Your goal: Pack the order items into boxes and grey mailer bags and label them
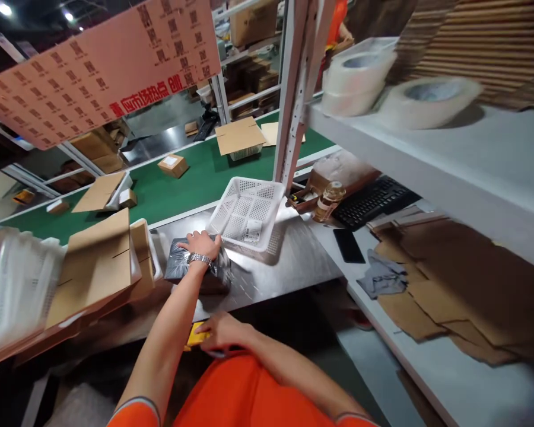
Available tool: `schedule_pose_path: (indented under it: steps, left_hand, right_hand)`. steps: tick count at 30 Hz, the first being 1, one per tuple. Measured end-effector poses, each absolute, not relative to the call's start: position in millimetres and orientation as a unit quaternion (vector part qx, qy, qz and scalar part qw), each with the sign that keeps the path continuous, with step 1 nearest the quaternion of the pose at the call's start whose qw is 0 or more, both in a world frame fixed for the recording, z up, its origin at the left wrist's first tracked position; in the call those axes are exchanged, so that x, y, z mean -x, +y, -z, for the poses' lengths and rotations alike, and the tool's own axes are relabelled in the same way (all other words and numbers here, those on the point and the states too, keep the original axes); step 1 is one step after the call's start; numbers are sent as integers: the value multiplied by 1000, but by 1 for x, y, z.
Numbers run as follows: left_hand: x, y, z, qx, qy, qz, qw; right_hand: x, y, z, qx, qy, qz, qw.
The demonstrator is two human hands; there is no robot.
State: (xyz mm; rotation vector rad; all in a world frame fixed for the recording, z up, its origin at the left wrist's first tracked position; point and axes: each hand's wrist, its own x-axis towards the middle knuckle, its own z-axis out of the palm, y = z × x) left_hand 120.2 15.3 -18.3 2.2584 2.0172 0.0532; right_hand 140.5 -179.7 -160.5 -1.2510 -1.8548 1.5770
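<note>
A package wrapped in black plastic [177,261] sits near the front edge of the metal bench. My left hand [200,244], with a metal-banded watch at the wrist, lies on top of it, fingers spread. Just beyond, a white perforated basket [244,214] holds a slip with a printed label [253,230]; its near rim is close to my left thumb, and I cannot tell whether they touch. Low in front of my body, my right hand [222,332] is closed round a yellow tool [197,335]. Most of that tool is hidden, so its kind is unclear.
Stacked baskets [22,284] and cardboard sheets [95,261] stand at left. Behind runs a green conveyor [196,172] carrying boxes. A metal post [293,101] rises beside the bench. At right are a bottle [329,201], keyboard [374,200], phone [348,245] and tape rolls [427,104].
</note>
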Motion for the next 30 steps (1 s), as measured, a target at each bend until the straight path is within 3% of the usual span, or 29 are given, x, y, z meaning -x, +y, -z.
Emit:
schedule_pose_path:
  steps: [4,10,15,19,26,30]
  left_hand:
    - [-110,2,19,-760,646,-42,63]
    - [-79,-62,27,-807,576,-125,49]
    - [-15,-117,44,-836,503,-211,58]
    - [55,-147,69,-856,414,-301,73]
    - [88,-212,102,-669,639,-334,179]
    - [76,-251,132,-566,722,-324,230]
  right_hand:
    - [-145,-175,158,454,-699,-524,176]
    - [-313,-203,175,650,-590,-432,207]
    - [-399,-191,180,839,-495,-217,64]
    - [-421,-157,178,844,-497,-200,21]
    - [-411,-51,146,757,-640,-122,49]
    - [-380,21,152,700,-689,-181,-54]
